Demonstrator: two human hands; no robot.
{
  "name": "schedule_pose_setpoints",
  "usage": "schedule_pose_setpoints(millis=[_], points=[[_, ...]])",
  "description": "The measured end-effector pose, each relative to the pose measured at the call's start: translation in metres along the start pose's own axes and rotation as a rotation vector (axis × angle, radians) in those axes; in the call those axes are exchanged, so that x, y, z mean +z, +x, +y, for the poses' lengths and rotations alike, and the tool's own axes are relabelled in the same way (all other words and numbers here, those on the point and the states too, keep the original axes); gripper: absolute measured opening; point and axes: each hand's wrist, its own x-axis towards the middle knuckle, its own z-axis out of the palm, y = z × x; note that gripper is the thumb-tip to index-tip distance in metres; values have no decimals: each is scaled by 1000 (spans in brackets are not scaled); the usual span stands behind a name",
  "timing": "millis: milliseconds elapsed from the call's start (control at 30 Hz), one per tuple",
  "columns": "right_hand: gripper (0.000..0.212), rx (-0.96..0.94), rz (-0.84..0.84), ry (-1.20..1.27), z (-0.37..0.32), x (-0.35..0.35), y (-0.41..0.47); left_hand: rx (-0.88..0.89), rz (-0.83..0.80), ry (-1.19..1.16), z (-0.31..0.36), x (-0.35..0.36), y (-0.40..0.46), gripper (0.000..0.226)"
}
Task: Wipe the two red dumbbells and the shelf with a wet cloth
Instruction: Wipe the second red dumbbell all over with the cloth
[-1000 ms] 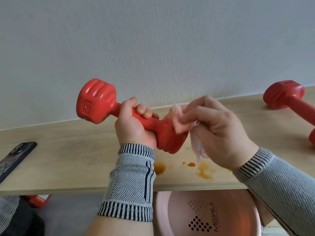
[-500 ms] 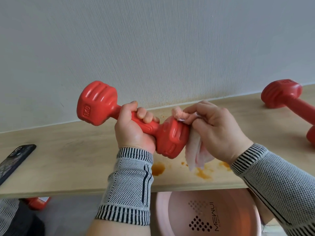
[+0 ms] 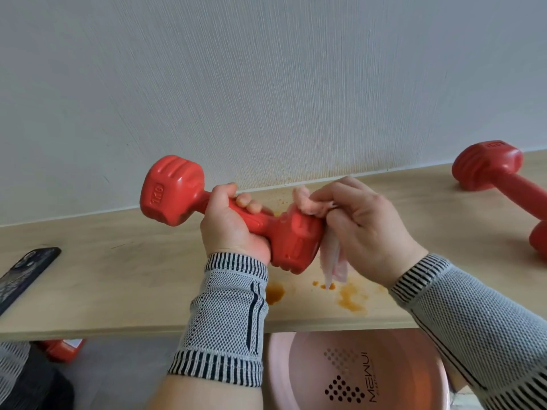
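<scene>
dumbbell (image 3: 183, 193) — left hand (image 3: 233, 229) grips handle | right hand (image 3: 364, 226) presses cloth (image 3: 310, 202)

Long pale wooden shelf (image 3: 124, 279) along a grey wall. At the right end, lying on the board, a red dumbbell (image 3: 503, 184), partly cut by the frame edge. At the left end, flat on the board, a dark phone (image 3: 22, 275), also partly cut. Near the front edge, in the middle, several orange stains (image 3: 350, 298), with fine orange specks by the wall.
</scene>
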Motion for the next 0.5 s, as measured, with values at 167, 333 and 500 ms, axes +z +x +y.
schedule_pose_setpoints(millis=[167,333,500], points=[[22,-25,-21,6,-3,-2,-3,-20,24,-5,-2,2,0,24],[27,-58,-26,-17,1,2,-4,-60,49,-74,-2,-2,5,26],[27,103,12,-9,6,-7,3,-50,19,-27,-11,4,3,23]])
